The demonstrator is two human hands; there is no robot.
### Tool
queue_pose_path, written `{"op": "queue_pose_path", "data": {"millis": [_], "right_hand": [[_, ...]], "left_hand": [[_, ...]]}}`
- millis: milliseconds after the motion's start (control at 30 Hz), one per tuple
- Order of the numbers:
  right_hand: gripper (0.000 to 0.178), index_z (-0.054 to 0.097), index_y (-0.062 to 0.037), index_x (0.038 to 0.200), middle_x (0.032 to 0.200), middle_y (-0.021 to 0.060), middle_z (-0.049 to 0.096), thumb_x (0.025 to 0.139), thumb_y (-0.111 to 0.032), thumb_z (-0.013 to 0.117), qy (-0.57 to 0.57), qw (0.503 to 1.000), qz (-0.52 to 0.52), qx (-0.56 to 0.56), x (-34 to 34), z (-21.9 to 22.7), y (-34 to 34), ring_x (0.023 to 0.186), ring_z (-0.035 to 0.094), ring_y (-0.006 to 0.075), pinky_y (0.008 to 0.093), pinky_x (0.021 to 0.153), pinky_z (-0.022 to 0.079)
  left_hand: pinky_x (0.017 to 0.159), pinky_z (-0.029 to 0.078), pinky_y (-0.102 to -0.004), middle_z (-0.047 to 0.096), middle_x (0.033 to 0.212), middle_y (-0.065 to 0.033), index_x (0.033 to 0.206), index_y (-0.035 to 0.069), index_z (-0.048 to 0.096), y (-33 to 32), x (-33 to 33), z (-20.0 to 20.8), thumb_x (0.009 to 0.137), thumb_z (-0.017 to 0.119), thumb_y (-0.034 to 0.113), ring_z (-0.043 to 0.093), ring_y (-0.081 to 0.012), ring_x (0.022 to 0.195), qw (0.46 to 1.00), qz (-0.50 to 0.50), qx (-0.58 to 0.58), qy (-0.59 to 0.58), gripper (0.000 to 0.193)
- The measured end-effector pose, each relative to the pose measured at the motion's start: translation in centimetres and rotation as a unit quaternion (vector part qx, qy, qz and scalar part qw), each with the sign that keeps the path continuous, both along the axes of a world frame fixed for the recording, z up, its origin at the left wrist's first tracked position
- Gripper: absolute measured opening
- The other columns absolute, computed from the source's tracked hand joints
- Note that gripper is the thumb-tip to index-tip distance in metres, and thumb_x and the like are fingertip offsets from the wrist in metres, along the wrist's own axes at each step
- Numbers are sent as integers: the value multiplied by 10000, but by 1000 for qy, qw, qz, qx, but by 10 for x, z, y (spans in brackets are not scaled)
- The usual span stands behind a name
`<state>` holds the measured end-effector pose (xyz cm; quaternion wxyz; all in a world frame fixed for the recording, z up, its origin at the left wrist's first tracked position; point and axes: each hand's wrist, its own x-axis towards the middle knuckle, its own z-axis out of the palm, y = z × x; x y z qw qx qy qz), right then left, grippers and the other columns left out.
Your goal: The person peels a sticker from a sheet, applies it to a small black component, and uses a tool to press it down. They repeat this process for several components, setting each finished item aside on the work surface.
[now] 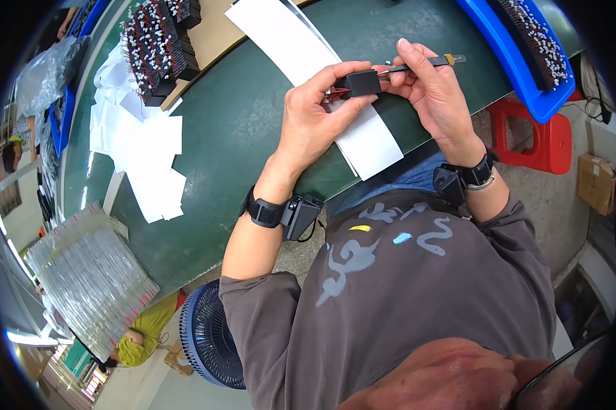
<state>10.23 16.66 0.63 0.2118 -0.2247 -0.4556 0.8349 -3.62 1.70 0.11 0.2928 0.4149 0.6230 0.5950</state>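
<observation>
Left hand: closed on a small black block, pinched between thumb and fingers by its long sides.
Right hand: closed on a slim dark tool with a yellow band; its narrow end is directed at the block's right-hand end. Whether contact is made there cannot be told.
Block position: at the left fingertips, between both hands, above the white paper strip; clearance cannot be judged.
Block handling: judged light, stiff and rather smooth, so a slip under tool pressure is possible. Best held by the flat sides.
Red wires: gathered at the block's end inside the left palm; judged soft and easily tugged, so not to be gripped or pulled.
Left of left hand: loose white papers are spread on the green table; farther off, wired black blocks are massed near a tan board.
Right of right hand: a blue tray is seen, holding a row of similar wired pieces.
Obstruction: the wired end is partly screened by the left fingers; no loose object is noted between the hands.
</observation>
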Motion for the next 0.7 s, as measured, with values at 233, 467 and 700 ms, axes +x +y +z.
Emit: {"op": "queue_pose_path", "data": {"millis": [233,467,700], "right_hand": [[261,617,-75,921,734,13,609,1015,-319,615,-14,1000,-8,13,0,0,0,909,702,153,314,845,591],[271,617,-76,918,738,13,611,1017,-328,610,-15,1000,-7,16,-1,1,0,894,700,151,310,823,595],[279,615,-75,912,750,21,624,1005,-337,627,-6,1000,-10,12,-1,2,1,858,699,155,317,809,599]], "left_hand": [[851,577,-298,749,1044,-78,1187,44,688,0,0,-2,819,805,100,722,-158,931,1000,-3,6,1,390],[858,576,-302,748,1047,-77,1192,49,689,0,0,-2,815,806,97,718,-159,940,1000,-1,-3,2,398],[862,576,-301,748,1052,-75,1194,55,691,0,0,1,812,807,96,717,-162,943,1000,-6,-7,1,401]]}}
